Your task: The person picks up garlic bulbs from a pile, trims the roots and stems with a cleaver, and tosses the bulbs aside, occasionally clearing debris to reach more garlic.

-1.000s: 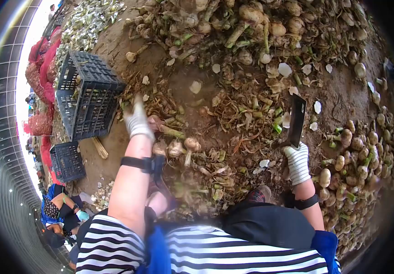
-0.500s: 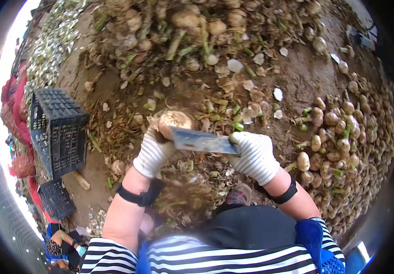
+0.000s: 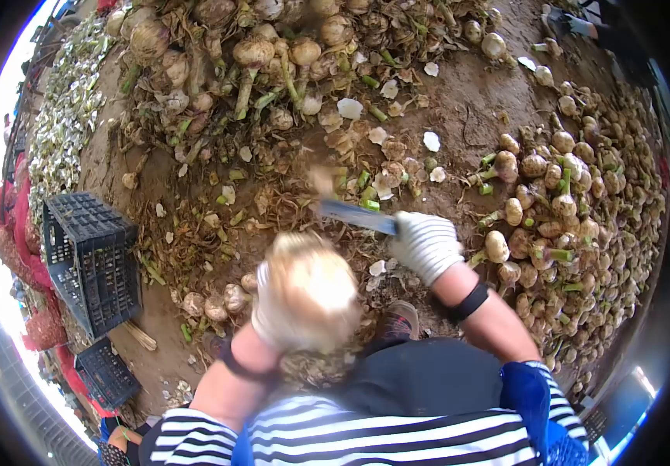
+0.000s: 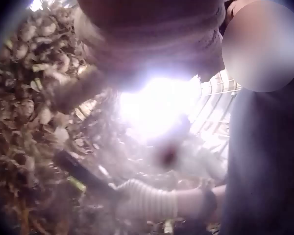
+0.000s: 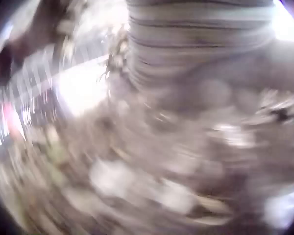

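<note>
My left hand (image 3: 271,320), in a white glove, grips a large garlic bulb (image 3: 321,286) in front of my lap; both are blurred by motion. The bulb's pale side faces up in the head view, hiding most of the fingers. My right hand (image 3: 426,247), in a striped white glove, holds a broad-bladed knife (image 3: 356,216) by its handle, the blade reaching left beyond the bulb. A small blurred tan piece (image 3: 321,180) shows just past the blade's tip. In the left wrist view the right glove (image 4: 144,198) and dark knife blade (image 4: 81,171) appear low down.
Trimmed garlic bulbs (image 3: 560,206) spread over the ground at right. Untrimmed garlic with stalks (image 3: 253,54) is heaped ahead. Peels and stem scraps (image 3: 195,210) litter the soil between. Black plastic crates (image 3: 90,264) stand at left near red mesh sacks (image 3: 40,330).
My left hand reached left, brought a garlic bulb to the knife, then drew it down toward my lap. The knife swung from upright to pointing left and now sits apart from the bulb.
</note>
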Demonstrator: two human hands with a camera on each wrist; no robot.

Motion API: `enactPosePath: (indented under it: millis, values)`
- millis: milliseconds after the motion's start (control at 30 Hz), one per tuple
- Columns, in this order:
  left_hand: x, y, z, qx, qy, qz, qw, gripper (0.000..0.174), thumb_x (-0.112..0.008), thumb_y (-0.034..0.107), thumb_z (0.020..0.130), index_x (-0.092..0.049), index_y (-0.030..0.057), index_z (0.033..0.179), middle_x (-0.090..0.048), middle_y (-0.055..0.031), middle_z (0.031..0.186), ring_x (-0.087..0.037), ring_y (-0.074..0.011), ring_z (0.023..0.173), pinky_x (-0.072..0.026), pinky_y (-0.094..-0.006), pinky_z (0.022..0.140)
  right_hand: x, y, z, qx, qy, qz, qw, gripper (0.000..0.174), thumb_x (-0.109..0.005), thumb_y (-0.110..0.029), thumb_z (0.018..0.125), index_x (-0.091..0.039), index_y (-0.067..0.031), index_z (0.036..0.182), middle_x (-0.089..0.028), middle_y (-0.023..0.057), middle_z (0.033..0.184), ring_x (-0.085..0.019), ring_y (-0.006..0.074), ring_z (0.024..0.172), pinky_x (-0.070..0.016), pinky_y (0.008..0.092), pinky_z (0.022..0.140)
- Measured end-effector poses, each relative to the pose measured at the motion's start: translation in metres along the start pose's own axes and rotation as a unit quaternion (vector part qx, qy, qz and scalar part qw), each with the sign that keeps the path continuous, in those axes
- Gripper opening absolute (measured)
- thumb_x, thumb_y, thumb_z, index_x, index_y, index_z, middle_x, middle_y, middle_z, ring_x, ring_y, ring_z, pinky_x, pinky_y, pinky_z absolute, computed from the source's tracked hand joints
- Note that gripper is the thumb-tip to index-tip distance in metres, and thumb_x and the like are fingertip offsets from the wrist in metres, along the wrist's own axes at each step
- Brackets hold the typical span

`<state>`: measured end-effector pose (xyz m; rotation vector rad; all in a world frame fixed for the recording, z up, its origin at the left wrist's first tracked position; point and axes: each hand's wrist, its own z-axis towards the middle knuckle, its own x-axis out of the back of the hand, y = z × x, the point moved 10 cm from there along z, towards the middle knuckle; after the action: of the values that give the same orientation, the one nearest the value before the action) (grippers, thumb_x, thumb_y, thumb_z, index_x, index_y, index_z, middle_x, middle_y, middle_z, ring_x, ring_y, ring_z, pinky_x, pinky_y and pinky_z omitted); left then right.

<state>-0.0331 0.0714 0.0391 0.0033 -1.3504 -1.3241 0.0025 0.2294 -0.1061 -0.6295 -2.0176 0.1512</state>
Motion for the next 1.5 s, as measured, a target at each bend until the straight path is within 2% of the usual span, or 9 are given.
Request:
enactPosePath:
  millis: [167, 567, 700, 900, 1067, 1133, 1233, 1367, 1500]
  values:
    - [0.013, -0.08, 0.009, 0.175, 0.008, -0.15, 0.973, 0.08, -0.086, 0.039, 0.055, -0.048, 0.0048, 0.116, -0.057, -0.012, 0.104, -0.059, -0.021, 0.094, -0.0509, -0.0314, 0.084, 0.027, 0.031, -0.024, -0.006, 0.149, 0.01, 0.989, 0.012, -0.058, -0.018, 0.072, -0.061, -0.0083, 0.078, -0.063, 0.0133, 0.069, -0.061, 0.0336, 0.066, -0.0499, 0.0403, 0.061]
    - [-0.044, -0.083, 0.0, 0.32, 0.258, -0.678, 0.609, 0.04, -0.071, 0.021, 0.076, -0.052, 0.0105, 0.11, -0.059, -0.0039, 0.096, -0.058, -0.0205, 0.095, -0.0442, -0.0424, 0.098, 0.004, -0.027, -0.017, 0.026, 0.123, 0.578, 0.806, 0.012, -0.055, -0.013, 0.072, -0.061, -0.0041, 0.076, -0.058, 0.0082, 0.061, -0.051, 0.0146, 0.055, -0.0433, 0.0318, 0.054]
    - [-0.039, -0.034, 0.03, 0.32, 0.197, -0.677, 0.632, 0.036, -0.066, 0.026, 0.082, -0.053, 0.0072, 0.11, -0.058, -0.0065, 0.101, -0.056, -0.0206, 0.099, -0.0475, -0.0384, 0.093, -0.105, 0.005, -0.026, -0.119, -0.051, 0.411, 0.902, 0.018, -0.055, -0.013, 0.073, -0.064, -0.0008, 0.083, -0.064, 0.0128, 0.069, -0.06, 0.0213, 0.061, -0.0484, 0.0342, 0.062]
    - [-0.048, 0.038, 0.071, 0.074, -0.083, -0.336, 0.935, 0.107, -0.083, 0.036, 0.056, -0.027, -0.0026, 0.138, -0.043, -0.0232, 0.131, -0.042, -0.03, 0.12, -0.0331, -0.0338, 0.103, -0.094, -0.021, -0.023, -0.033, -0.029, 0.563, 0.825, 0.009, -0.055, -0.009, 0.073, -0.059, -0.0015, 0.075, -0.058, 0.0079, 0.063, -0.054, 0.0163, 0.049, -0.0446, 0.0312, 0.047]
    - [0.165, -0.187, -0.133, 0.519, 0.414, -0.012, 0.748, 0.049, -0.066, 0.035, 0.079, -0.054, -0.0009, 0.111, -0.061, -0.0162, 0.099, -0.058, -0.0241, 0.091, -0.0486, -0.0414, 0.082, -0.071, 0.048, 0.012, -0.115, 0.072, 0.57, 0.811, 0.007, -0.054, -0.006, 0.07, -0.059, -0.0013, 0.07, -0.049, 0.004, 0.048, -0.047, 0.0157, 0.033, -0.0379, 0.0281, 0.032]
    - [0.188, -0.241, -0.305, 0.692, 0.435, 0.026, 0.575, 0.093, -0.07, 0.034, 0.074, -0.018, -0.0003, 0.143, -0.035, -0.0232, 0.14, -0.039, -0.0308, 0.126, -0.0319, -0.0389, 0.104, -0.08, 0.046, 0.007, -0.157, 0.05, 0.578, 0.799, 0.005, -0.056, -0.004, 0.07, -0.059, -0.0024, 0.074, -0.05, 0.0013, 0.054, -0.046, 0.0126, 0.038, -0.0374, 0.0267, 0.036]
    - [0.137, -0.279, -0.376, 0.682, 0.269, -0.194, 0.651, 0.089, -0.071, 0.017, 0.069, -0.023, 0.0091, 0.144, -0.042, -0.0144, 0.135, -0.04, -0.0279, 0.124, -0.0336, -0.0362, 0.103, -0.089, 0.034, 0.009, -0.158, 0.021, 0.585, 0.795, 0.006, -0.058, -0.002, 0.071, -0.058, -0.0041, 0.077, -0.051, 0.0001, 0.057, -0.046, 0.0109, 0.041, -0.0374, 0.0255, 0.037]
    - [0.104, -0.232, -0.244, 0.639, -0.045, 0.044, 0.766, 0.088, -0.081, 0.031, 0.06, -0.042, 0.0056, 0.134, -0.054, -0.0166, 0.121, -0.051, -0.0302, 0.114, -0.0429, -0.0378, 0.096, -0.085, 0.014, 0.017, -0.117, 0.008, 0.573, 0.811, 0.008, -0.058, -0.003, 0.072, -0.054, -0.005, 0.079, -0.051, 0.0003, 0.057, -0.044, 0.011, 0.038, -0.0372, 0.0254, 0.036]
    - [0.092, -0.257, -0.215, 0.645, -0.073, 0.118, 0.751, 0.083, -0.083, 0.04, 0.056, -0.054, 0.0013, 0.122, -0.057, -0.0208, 0.114, -0.055, -0.0302, 0.108, -0.0459, -0.0357, 0.092, -0.074, -0.012, 0.018, -0.109, -0.046, 0.568, 0.814, 0.01, -0.059, -0.004, 0.072, -0.055, -0.004, 0.081, -0.05, -0.0011, 0.058, -0.044, 0.009, 0.039, -0.0382, 0.0246, 0.037]
